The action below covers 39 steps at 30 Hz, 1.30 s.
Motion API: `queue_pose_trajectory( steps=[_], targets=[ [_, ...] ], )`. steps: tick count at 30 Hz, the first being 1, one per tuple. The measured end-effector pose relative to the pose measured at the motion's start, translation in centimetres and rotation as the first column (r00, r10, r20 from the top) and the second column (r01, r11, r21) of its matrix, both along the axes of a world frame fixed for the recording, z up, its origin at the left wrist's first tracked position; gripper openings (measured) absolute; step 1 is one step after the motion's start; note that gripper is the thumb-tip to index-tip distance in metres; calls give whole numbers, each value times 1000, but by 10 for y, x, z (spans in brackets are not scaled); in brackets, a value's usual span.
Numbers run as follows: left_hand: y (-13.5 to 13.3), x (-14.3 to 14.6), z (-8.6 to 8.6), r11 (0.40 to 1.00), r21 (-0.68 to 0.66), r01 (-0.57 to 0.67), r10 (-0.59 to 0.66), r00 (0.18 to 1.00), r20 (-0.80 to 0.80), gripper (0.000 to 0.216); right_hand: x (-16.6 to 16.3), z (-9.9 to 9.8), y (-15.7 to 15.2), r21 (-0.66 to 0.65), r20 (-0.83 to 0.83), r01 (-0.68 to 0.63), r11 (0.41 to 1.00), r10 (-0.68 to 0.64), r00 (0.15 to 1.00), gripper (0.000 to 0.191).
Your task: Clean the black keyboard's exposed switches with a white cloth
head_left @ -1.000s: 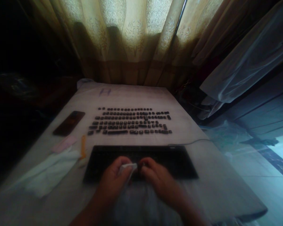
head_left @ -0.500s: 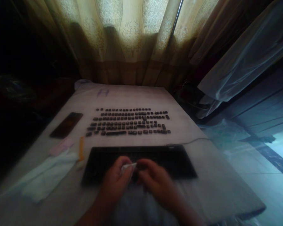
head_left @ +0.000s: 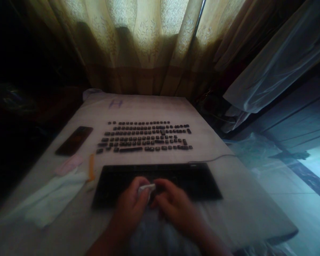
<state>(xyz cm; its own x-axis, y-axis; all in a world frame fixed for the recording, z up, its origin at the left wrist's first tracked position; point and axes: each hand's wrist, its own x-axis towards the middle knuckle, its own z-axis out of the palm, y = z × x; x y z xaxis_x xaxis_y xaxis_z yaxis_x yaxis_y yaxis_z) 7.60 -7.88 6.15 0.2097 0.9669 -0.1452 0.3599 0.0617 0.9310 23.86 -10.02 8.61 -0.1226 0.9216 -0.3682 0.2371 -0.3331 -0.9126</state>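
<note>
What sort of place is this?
Probably a room in a home: patterned curtains hang behind a cloth-covered table, on which detached keycaps lie in rows beyond a black keyboard base.

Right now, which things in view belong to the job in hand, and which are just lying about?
In use, seemingly:
White scrap, pinched in the left hand
Keyboard, partly hidden by the right hand
Loose keycaps

Seemingly lying about, untouched:
Phone
Pink item
Yellow strip
Pale cloth
</note>
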Motion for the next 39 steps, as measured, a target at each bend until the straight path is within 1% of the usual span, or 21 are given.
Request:
queue_pose_trajectory(
  steps=[5,9,12,15,16,19,21,22,23,25,27,29,31,34,39],
  targets=[
    [-3,1,3,999,23,35,-34,999,-6,26,0,-2,-1,63,-13,13,998,-12,1000,43],
    [-4,2,4,999,5,53,-53,999,11,28,-2,-12,-5,127,-42,41,991,-36,998,46],
    [-3,1,2,998,46,42,-42,999,-13,26,-2,-18,-7,235,46,12,972,-24,999,44],
    [0,-1,0,979,175,107,-94,992,-83,22,0,-17,-6,297,158,-46,954,-2,987,38],
    [0,-2,-1,960,243,141,-116,987,-113,20,1,-15,-6,298,178,-63,952,9,984,37],
    [1,-4,-3,879,422,223,-157,970,-187,18,3,-9,-5,277,195,-95,956,41,980,32],
    [-1,-5,-2,844,479,240,-160,966,-203,19,4,-6,-5,266,191,-93,959,42,981,28],
    [-2,-5,-1,844,481,240,-160,966,-201,18,4,-6,-5,266,189,-90,960,40,981,27],
    [-3,-4,0,857,461,233,-161,968,-190,17,4,-6,-6,273,189,-88,958,36,981,25],
    [-5,-3,4,916,356,186,-150,980,-127,17,2,-7,-7,308,201,-79,948,16,979,23],
    [-6,-2,7,974,209,84,-81,996,-26,20,0,-7,-7,358,216,-80,930,1,976,21],
    [-5,-2,9,997,72,-28,22,997,80,24,-1,-7,-7,405,224,-96,909,3,975,21],
    [-3,-2,10,995,-54,-80,88,982,169,25,-1,-6,-7,447,219,-110,888,11,976,21],
    [1,-5,10,980,-196,-39,94,957,275,33,-2,-6,-8,510,212,-100,854,-12,977,20],
    [4,-3,6,962,-272,32,78,920,385,39,-3,-12,-8,565,192,-74,822,-44,980,19]
  ],
)
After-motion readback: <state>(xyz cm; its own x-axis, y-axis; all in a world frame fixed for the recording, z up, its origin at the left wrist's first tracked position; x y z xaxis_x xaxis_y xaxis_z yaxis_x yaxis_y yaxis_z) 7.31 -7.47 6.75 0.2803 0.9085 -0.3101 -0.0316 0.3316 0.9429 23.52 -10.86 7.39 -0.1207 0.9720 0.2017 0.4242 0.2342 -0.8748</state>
